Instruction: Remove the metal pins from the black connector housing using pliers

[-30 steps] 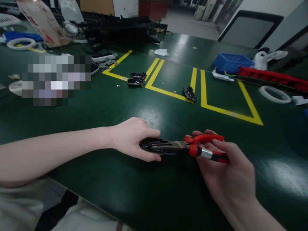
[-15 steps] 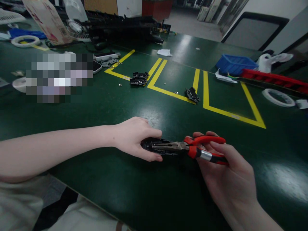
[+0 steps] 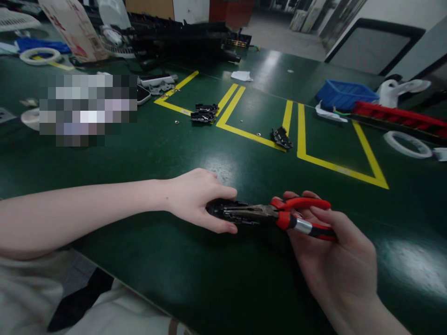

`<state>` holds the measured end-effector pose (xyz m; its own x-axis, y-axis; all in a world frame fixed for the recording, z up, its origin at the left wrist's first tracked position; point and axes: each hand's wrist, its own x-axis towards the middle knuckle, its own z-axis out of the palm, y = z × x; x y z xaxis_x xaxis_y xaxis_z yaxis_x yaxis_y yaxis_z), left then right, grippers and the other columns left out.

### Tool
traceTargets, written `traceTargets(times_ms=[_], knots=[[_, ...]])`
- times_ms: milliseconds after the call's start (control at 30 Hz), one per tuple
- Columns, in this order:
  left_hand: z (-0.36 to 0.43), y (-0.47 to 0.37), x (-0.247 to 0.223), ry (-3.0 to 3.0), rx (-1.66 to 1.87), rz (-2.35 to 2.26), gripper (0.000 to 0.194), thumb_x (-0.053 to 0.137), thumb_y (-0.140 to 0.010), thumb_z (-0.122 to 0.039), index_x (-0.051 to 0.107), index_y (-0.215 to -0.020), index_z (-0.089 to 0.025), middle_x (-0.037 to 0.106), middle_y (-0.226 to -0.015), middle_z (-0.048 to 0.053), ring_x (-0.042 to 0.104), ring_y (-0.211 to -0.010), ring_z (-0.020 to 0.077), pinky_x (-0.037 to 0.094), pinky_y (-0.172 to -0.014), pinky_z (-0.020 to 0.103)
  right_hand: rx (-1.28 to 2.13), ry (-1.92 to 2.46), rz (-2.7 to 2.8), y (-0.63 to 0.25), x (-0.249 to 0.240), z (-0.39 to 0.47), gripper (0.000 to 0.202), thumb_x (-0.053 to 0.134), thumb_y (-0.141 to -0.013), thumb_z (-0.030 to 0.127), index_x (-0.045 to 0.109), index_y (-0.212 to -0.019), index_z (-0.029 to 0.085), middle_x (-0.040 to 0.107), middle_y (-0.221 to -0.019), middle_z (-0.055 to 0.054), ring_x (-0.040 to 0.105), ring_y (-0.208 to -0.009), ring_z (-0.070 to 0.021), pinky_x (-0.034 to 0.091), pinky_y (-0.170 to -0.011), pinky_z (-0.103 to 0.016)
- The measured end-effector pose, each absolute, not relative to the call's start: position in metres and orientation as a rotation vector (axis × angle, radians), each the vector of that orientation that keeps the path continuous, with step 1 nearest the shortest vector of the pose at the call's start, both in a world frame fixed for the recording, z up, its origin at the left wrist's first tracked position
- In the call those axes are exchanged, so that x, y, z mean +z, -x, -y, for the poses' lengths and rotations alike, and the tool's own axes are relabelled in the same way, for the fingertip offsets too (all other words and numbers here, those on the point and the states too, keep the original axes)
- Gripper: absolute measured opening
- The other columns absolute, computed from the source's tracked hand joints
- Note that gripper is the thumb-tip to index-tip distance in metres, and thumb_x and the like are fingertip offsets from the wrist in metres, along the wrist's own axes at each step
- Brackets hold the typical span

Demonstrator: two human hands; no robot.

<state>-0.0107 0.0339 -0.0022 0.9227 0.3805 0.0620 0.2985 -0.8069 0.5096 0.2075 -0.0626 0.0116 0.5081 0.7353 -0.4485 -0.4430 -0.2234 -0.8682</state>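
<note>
My left hand (image 3: 202,200) grips a black plastic part (image 3: 218,209) between thumb and fingers, low over the green table (image 3: 167,274). In my right hand (image 3: 335,246) are needle-nose pliers (image 3: 289,218) with red and black handles. The jaws point left and lie over the top of the black part; whether they pinch anything on it I cannot tell. The palm of my right hand faces up, with the fingers curled around the handles. Part of the black piece is hidden under my left hand and the jaws.
Yellow tape (image 3: 256,136) marks outlines on the table. Similar black parts (image 3: 204,114) lie at the left outline, and another black part (image 3: 281,138) at the middle one. A blue basket (image 3: 345,96), a red rack (image 3: 398,116) and a tape roll (image 3: 408,144) are at right.
The whole view has shifted slightly. The pliers and my right hand have moved a little to the right; my left hand still grips the black plastic part.
</note>
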Motion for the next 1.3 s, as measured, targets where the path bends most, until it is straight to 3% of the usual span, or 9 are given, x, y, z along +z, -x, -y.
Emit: traceTargets(times_ms=[133,600,800,967,1133,1300], knots=[[-0.034,0.010,-0.001,-2.566,0.197,-0.485,0.045,0.057,-0.088,-0.062,0.049,-0.073,-0.020,0.053,-0.057,-0.005,0.047,-0.050,0.0120,0.034,-0.057,0.027,1.128,1.415,0.263,-0.207,0.011,0.063,0.047,0.083,-0.049,0.030,0.068,-0.093,0.023,0.074,-0.098,-0.004,0.071,-0.103,-0.0304,0.060,-0.091,-0.046],[-0.033,0.009,-0.002,-2.636,0.198,-0.490,0.044,0.057,-0.088,-0.061,0.051,-0.073,-0.020,0.058,-0.057,-0.004,0.051,-0.052,0.0136,0.035,-0.058,0.029,1.138,1.434,0.330,-0.208,0.012,0.064,0.045,0.082,-0.056,0.035,0.067,-0.096,0.024,0.074,-0.098,-0.003,0.071,-0.105,-0.0312,0.059,-0.092,-0.049],[-0.033,0.009,-0.003,-2.686,0.204,-0.477,0.044,0.056,-0.088,-0.061,0.052,-0.072,-0.020,0.058,-0.057,-0.004,0.053,-0.052,0.0139,0.037,-0.060,0.030,1.104,1.398,0.319,-0.205,0.015,0.068,0.044,0.086,-0.052,0.032,0.068,-0.091,0.027,0.073,-0.097,0.001,0.073,-0.098,-0.0296,0.062,-0.083,-0.047],[-0.033,0.009,-0.003,-2.637,0.209,-0.492,0.045,0.056,-0.088,-0.063,0.050,-0.073,-0.021,0.057,-0.057,-0.004,0.051,-0.051,0.0137,0.037,-0.060,0.029,1.085,1.424,0.285,-0.206,0.016,0.066,0.044,0.083,-0.052,0.031,0.068,-0.092,0.025,0.073,-0.100,-0.003,0.071,-0.102,-0.0319,0.061,-0.085,-0.050],[-0.035,0.009,-0.001,-2.578,0.199,-0.519,0.046,0.054,-0.089,-0.064,0.050,-0.076,-0.021,0.055,-0.057,-0.004,0.049,-0.052,0.0138,0.033,-0.056,0.028,1.071,1.487,0.170,-0.205,0.020,0.060,0.035,0.075,-0.056,0.026,0.068,-0.090,0.023,0.074,-0.101,-0.006,0.071,-0.103,-0.0299,0.061,-0.085,-0.046],[-0.034,0.009,-0.003,-2.585,0.201,-0.516,0.046,0.054,-0.089,-0.064,0.052,-0.077,-0.021,0.057,-0.059,-0.004,0.051,-0.053,0.0135,0.033,-0.056,0.027,1.066,1.464,0.180,-0.204,0.020,0.061,0.041,0.079,-0.052,0.025,0.069,-0.091,0.022,0.075,-0.099,-0.005,0.072,-0.103,-0.0293,0.062,-0.083,-0.040]])
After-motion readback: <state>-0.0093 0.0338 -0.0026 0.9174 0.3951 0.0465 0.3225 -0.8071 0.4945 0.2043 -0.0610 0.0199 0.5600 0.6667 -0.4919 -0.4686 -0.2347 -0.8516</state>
